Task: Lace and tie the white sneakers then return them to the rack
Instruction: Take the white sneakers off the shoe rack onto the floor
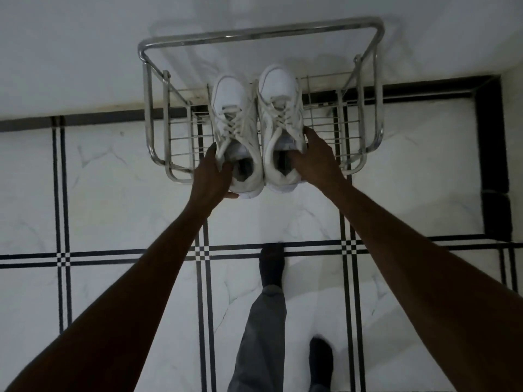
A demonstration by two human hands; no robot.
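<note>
Left hand (pixel 210 174) and right hand (pixel 314 159) each grasp a laced white sneaker's collar, the left-hand sneaker (pixel 235 137) and right-hand sneaker (pixel 281 123) lying on the chrome wire rack (pixel 260 32) beyond both wrists; judged the return step, with letting go next.

Both arms reach straight forward, left hand (pixel 210 174) and right hand (pixel 315 159) curled in grips.

Dim, grey indoor light, soft shadows on the floor (pixel 113 179), wide-angle bending at edges, slightly soft detail
</note>
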